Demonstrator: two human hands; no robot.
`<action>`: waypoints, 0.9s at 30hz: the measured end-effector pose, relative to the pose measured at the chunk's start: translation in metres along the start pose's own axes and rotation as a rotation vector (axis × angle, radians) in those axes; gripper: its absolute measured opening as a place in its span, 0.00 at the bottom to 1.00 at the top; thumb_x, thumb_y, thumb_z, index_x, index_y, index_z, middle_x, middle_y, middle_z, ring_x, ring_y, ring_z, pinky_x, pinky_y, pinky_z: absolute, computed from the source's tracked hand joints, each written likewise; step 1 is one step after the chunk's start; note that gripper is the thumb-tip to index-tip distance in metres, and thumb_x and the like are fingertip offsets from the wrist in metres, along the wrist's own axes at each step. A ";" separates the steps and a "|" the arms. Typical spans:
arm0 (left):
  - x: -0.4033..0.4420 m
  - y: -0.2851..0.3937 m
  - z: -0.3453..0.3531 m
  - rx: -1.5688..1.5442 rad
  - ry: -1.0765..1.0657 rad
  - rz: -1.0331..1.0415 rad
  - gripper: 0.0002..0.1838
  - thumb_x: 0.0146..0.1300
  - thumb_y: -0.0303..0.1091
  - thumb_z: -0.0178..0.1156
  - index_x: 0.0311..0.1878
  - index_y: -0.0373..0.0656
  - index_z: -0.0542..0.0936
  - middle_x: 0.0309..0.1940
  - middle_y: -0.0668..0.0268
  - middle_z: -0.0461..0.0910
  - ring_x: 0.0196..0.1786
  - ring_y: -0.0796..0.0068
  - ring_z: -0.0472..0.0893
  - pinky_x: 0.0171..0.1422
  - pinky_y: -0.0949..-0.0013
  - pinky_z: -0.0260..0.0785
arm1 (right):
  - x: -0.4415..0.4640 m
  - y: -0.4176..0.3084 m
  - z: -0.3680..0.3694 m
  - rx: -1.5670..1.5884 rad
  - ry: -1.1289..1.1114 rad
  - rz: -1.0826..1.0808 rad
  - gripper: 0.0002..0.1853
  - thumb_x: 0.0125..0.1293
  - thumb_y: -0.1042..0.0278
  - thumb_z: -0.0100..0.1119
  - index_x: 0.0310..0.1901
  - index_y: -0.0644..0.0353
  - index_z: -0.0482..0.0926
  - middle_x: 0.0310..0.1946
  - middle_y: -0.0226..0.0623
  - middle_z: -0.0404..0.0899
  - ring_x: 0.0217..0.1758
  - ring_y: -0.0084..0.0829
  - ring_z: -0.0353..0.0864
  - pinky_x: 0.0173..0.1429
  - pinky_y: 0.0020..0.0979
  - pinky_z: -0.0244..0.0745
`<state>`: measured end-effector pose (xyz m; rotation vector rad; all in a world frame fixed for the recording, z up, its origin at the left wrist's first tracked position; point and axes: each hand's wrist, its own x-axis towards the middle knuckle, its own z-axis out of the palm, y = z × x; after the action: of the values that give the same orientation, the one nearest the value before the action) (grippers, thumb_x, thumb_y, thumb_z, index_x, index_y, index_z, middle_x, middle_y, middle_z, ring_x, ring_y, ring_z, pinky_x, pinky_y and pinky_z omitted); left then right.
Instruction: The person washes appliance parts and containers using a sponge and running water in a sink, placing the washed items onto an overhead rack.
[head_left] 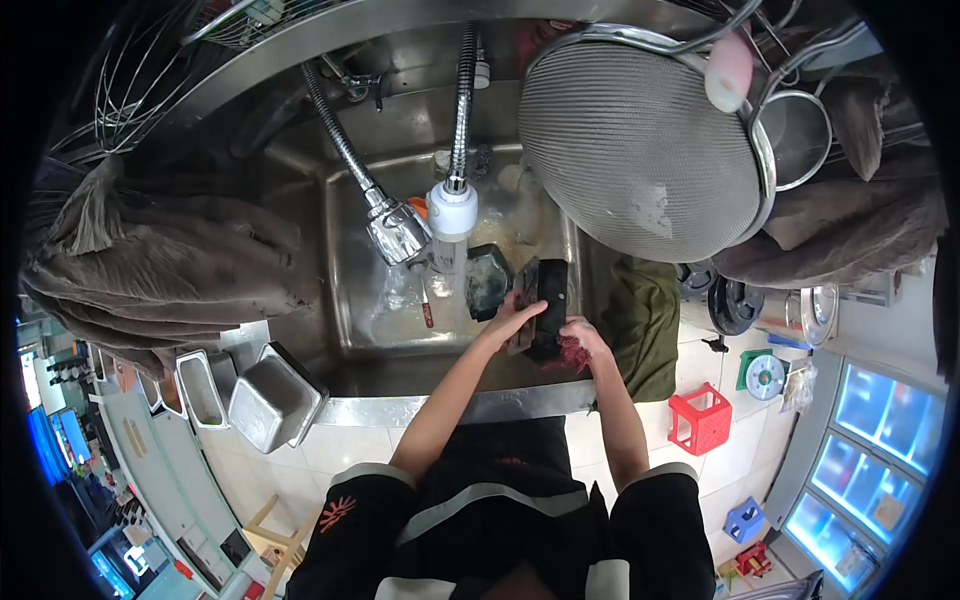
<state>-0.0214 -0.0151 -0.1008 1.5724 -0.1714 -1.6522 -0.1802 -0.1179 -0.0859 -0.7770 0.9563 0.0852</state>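
Over the near right part of the metal sink (350, 345), my left hand (515, 318) is closed on a dark rectangular container (550, 300), its thumb lying on the container's face. My right hand (588, 338) is closed around a dark red scrubber (574, 352) at the container's lower right side. Left of the container, a dark green angular dish (489, 282) lies in the sink. A small knife-like tool with a red handle (428, 312) rests on the sink floor. Water appears to run from the white faucet head (452, 210).
A second chrome spray head (398, 232) hangs left of the white one. A large mesh strainer (640, 150) hangs at upper right. Grey cloths (180, 270) hang at left, and a green cloth (640, 330) drapes over the right edge. Steel pans (275, 400) stand at lower left.
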 end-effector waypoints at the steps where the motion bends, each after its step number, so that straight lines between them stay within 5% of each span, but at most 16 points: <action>1: -0.010 0.020 0.004 0.025 0.043 -0.081 0.50 0.41 0.54 0.60 0.63 0.49 0.44 0.55 0.56 0.60 0.54 0.64 0.65 0.52 0.59 0.59 | -0.005 -0.008 0.006 -0.108 0.032 -0.025 0.15 0.39 0.71 0.58 0.31 0.66 0.71 0.26 0.34 0.72 0.28 0.27 0.73 0.37 0.25 0.68; 3: -0.015 0.034 0.000 -0.053 -0.045 -0.184 0.56 0.41 0.53 0.62 0.64 0.50 0.33 0.59 0.56 0.54 0.58 0.61 0.60 0.58 0.54 0.50 | -0.004 -0.005 0.010 -0.085 0.101 -0.034 0.18 0.38 0.72 0.58 0.35 0.66 0.70 0.28 0.36 0.72 0.29 0.27 0.73 0.38 0.25 0.69; 7: 0.006 0.006 -0.005 -0.314 -0.105 -0.053 0.61 0.34 0.53 0.66 0.64 0.49 0.33 0.60 0.54 0.52 0.58 0.58 0.60 0.57 0.53 0.51 | -0.002 0.002 0.010 -0.092 0.132 -0.034 0.22 0.38 0.73 0.58 0.40 0.66 0.68 0.28 0.36 0.72 0.30 0.28 0.74 0.37 0.27 0.70; 10: -0.033 0.046 0.006 -0.267 0.022 -0.111 0.64 0.29 0.50 0.69 0.63 0.42 0.34 0.60 0.51 0.50 0.61 0.60 0.57 0.59 0.59 0.54 | -0.011 -0.002 0.013 0.001 0.038 0.004 0.22 0.39 0.73 0.58 0.40 0.66 0.68 0.29 0.37 0.72 0.29 0.28 0.74 0.35 0.27 0.70; 13: 0.005 0.011 0.002 0.097 0.309 -0.064 0.65 0.25 0.51 0.71 0.62 0.37 0.38 0.58 0.48 0.54 0.59 0.57 0.60 0.60 0.61 0.55 | 0.014 0.037 -0.010 0.063 -0.065 0.029 0.25 0.43 0.72 0.57 0.46 0.69 0.64 0.24 0.34 0.74 0.26 0.24 0.74 0.32 0.25 0.70; 16: 0.027 -0.026 -0.030 0.322 0.627 0.114 0.63 0.23 0.50 0.71 0.61 0.36 0.44 0.57 0.48 0.56 0.57 0.54 0.62 0.59 0.58 0.55 | 0.003 0.026 0.006 -0.086 0.271 -0.034 0.25 0.47 0.70 0.55 0.47 0.70 0.63 0.23 0.34 0.75 0.25 0.24 0.74 0.30 0.25 0.69; 17: 0.022 -0.031 -0.037 0.285 0.578 0.129 0.60 0.24 0.52 0.70 0.61 0.37 0.47 0.57 0.49 0.57 0.58 0.54 0.61 0.59 0.59 0.55 | 0.008 0.026 0.001 -0.092 0.276 -0.074 0.21 0.47 0.69 0.55 0.43 0.69 0.66 0.22 0.33 0.74 0.24 0.24 0.73 0.29 0.25 0.69; 20: 0.066 -0.109 -0.078 0.664 0.632 -0.274 0.53 0.29 0.58 0.65 0.59 0.40 0.56 0.58 0.51 0.58 0.58 0.52 0.61 0.59 0.60 0.55 | 0.023 0.031 -0.014 -0.070 0.234 -0.133 0.14 0.48 0.65 0.56 0.36 0.65 0.71 0.21 0.32 0.72 0.23 0.24 0.72 0.27 0.24 0.68; 23: 0.027 -0.082 -0.057 0.696 0.694 -0.386 0.48 0.37 0.62 0.58 0.59 0.42 0.58 0.56 0.49 0.60 0.57 0.50 0.62 0.60 0.61 0.54 | 0.039 0.032 -0.027 -0.038 0.016 -0.062 0.16 0.47 0.67 0.54 0.39 0.64 0.71 0.24 0.35 0.75 0.25 0.26 0.75 0.30 0.28 0.71; 26: 0.025 -0.062 -0.045 0.279 0.125 0.026 0.44 0.45 0.63 0.52 0.60 0.42 0.57 0.55 0.45 0.60 0.58 0.47 0.60 0.61 0.59 0.51 | 0.008 0.012 0.003 0.347 -0.166 0.017 0.14 0.45 0.72 0.55 0.36 0.67 0.73 0.27 0.39 0.76 0.28 0.30 0.76 0.33 0.29 0.73; 27: 0.012 -0.044 -0.035 0.330 0.188 0.092 0.44 0.46 0.64 0.50 0.60 0.40 0.56 0.55 0.44 0.60 0.59 0.47 0.59 0.62 0.60 0.51 | -0.003 0.008 0.015 0.390 -0.184 0.018 0.14 0.45 0.71 0.55 0.35 0.67 0.74 0.26 0.39 0.75 0.28 0.31 0.76 0.33 0.28 0.73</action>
<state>-0.0096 0.0212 -0.1437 1.9256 -0.4281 -1.4483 -0.1745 -0.1013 -0.0829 -0.3932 0.7729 -0.0152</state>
